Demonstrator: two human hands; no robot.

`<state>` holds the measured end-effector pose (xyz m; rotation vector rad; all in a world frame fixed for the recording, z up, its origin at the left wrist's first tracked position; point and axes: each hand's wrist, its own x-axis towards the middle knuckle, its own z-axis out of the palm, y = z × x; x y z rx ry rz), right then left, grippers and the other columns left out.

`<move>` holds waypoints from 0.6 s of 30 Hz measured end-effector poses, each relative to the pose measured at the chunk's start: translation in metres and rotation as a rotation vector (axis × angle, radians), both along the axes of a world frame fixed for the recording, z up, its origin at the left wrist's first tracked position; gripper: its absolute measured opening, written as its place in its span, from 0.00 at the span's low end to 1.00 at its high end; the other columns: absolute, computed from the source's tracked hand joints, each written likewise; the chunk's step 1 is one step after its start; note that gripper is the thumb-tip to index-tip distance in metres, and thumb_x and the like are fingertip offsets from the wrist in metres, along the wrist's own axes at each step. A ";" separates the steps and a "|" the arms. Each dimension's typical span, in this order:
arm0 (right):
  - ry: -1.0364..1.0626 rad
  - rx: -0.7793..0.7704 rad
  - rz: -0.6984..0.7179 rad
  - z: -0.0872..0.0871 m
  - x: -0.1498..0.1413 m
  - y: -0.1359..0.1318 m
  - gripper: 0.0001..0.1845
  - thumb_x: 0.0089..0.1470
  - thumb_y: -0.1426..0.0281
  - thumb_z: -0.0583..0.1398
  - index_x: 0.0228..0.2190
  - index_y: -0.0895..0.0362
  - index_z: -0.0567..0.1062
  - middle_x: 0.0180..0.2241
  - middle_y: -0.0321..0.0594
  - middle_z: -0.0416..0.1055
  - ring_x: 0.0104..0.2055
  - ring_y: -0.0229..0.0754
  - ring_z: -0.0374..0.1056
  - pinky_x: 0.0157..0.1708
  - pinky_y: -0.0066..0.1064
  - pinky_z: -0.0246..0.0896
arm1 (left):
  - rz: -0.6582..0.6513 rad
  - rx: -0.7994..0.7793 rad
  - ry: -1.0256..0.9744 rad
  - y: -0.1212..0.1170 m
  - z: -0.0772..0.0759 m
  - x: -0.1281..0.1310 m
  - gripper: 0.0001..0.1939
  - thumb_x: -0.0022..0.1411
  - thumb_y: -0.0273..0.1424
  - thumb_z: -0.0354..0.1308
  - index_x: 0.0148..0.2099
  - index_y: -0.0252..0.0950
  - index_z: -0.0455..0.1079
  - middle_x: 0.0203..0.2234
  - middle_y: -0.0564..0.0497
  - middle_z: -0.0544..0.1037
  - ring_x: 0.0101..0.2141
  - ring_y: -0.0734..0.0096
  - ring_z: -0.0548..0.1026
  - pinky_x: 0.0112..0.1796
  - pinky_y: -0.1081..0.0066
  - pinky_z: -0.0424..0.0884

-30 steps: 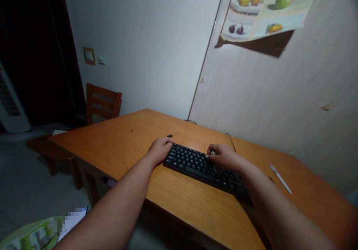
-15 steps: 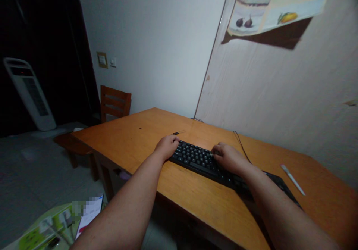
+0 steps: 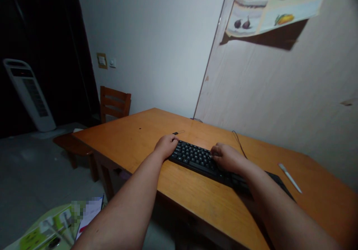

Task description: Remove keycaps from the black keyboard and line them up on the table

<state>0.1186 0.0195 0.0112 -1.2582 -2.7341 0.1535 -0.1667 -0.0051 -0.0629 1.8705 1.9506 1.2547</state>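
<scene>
A black keyboard [image 3: 192,156] lies slantwise on the wooden table, its right part covered by my right forearm. My left hand [image 3: 167,146] is closed on its left end, thumb at the upper corner. Over the keys right of the middle sits my right hand [image 3: 226,156], fingers curled down and pinched together. Whether anything small is between those fingertips is hidden. Just beyond my left hand lies a small black piece with a thin wire loop [image 3: 175,133]. A white pen-like stick [image 3: 291,178] rests to the right of the keyboard.
The wooden table [image 3: 134,141] meets the wall at the back. A black cord [image 3: 239,142] runs behind the keyboard. A tiny dark piece [image 3: 140,128] lies on the left side. A wooden chair [image 3: 114,102] stands beyond; a power strip [image 3: 36,235] and phone-like screen [image 3: 91,212] are low at left.
Both hands stay at nearly the same places on the keyboard. The view has shifted slightly, and my right hand sits a touch further left in it.
</scene>
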 end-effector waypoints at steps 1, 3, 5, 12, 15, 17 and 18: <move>0.008 0.000 0.003 0.000 0.000 0.000 0.09 0.49 0.74 0.58 0.34 0.56 0.76 0.35 0.41 0.71 0.37 0.40 0.65 0.35 0.28 0.54 | 0.002 0.001 -0.002 0.001 0.000 0.000 0.13 0.58 0.33 0.51 0.38 0.40 0.77 0.35 0.51 0.80 0.37 0.66 0.75 0.35 0.73 0.67; 0.029 0.013 -0.005 -0.001 0.000 0.000 0.09 0.50 0.73 0.58 0.34 0.56 0.76 0.35 0.41 0.71 0.37 0.40 0.65 0.35 0.27 0.54 | 0.009 0.003 -0.013 0.003 -0.001 -0.001 0.14 0.58 0.34 0.51 0.38 0.39 0.77 0.34 0.51 0.80 0.37 0.66 0.75 0.35 0.72 0.67; 0.039 0.025 -0.015 -0.001 0.000 0.000 0.09 0.50 0.73 0.57 0.34 0.56 0.76 0.36 0.42 0.70 0.37 0.40 0.65 0.35 0.27 0.54 | 0.001 0.012 -0.019 0.005 -0.003 -0.002 0.14 0.58 0.34 0.51 0.38 0.39 0.77 0.34 0.51 0.80 0.37 0.66 0.75 0.35 0.72 0.67; -0.008 0.015 0.001 -0.001 0.001 -0.001 0.07 0.49 0.74 0.58 0.32 0.56 0.76 0.35 0.41 0.70 0.35 0.39 0.65 0.35 0.27 0.54 | -0.001 0.016 -0.020 0.005 -0.003 -0.003 0.12 0.57 0.34 0.51 0.37 0.40 0.76 0.32 0.52 0.80 0.34 0.67 0.75 0.35 0.73 0.67; 0.009 0.039 -0.022 -0.001 -0.001 -0.002 0.09 0.51 0.72 0.57 0.35 0.56 0.76 0.36 0.42 0.70 0.37 0.40 0.66 0.35 0.28 0.54 | 0.016 -0.005 0.006 0.003 -0.001 -0.001 0.13 0.58 0.35 0.51 0.37 0.40 0.76 0.32 0.52 0.80 0.34 0.67 0.75 0.33 0.73 0.66; 0.006 0.046 -0.025 -0.001 -0.001 -0.002 0.10 0.51 0.72 0.57 0.35 0.56 0.76 0.36 0.43 0.71 0.37 0.40 0.66 0.35 0.28 0.55 | 0.023 -0.009 0.035 0.001 0.001 0.001 0.13 0.59 0.35 0.51 0.36 0.39 0.76 0.32 0.51 0.80 0.35 0.66 0.75 0.33 0.73 0.66; -0.004 0.046 -0.022 -0.001 -0.002 -0.002 0.10 0.51 0.72 0.57 0.35 0.56 0.76 0.36 0.43 0.71 0.37 0.41 0.66 0.35 0.28 0.55 | 0.024 -0.009 0.049 0.001 0.002 0.001 0.13 0.59 0.36 0.50 0.36 0.39 0.76 0.33 0.50 0.80 0.35 0.66 0.75 0.33 0.73 0.65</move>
